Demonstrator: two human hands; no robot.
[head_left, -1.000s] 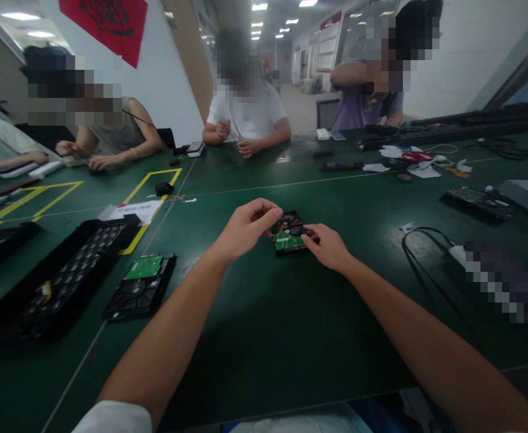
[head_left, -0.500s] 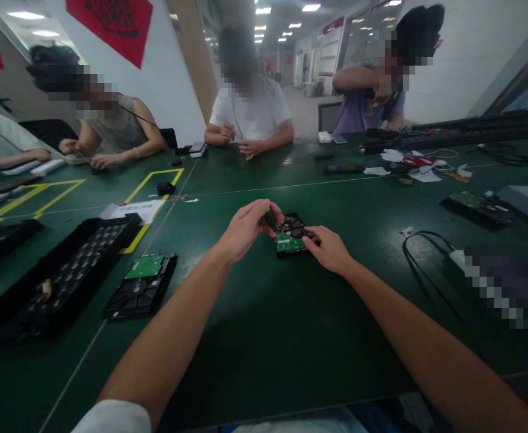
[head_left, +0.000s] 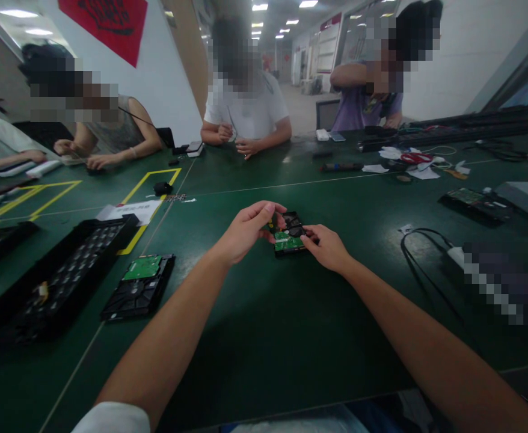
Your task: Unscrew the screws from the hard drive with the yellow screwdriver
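Note:
A black hard drive with a green circuit board lies face up on the dark green table, in front of me. My left hand curls over its left edge, fingers pinched on something small I cannot make out. My right hand grips the drive's right side and steadies it.
A second hard drive lies at the left beside a long black tray. Yellow tape outlines mark the table. A black cable and a power strip sit at the right. Three people sit at the far side, with tools and papers near them.
My left hand has shifted slightly, its fingers closing lower over the drive's left edge. My right hand and the drive have stayed in place.

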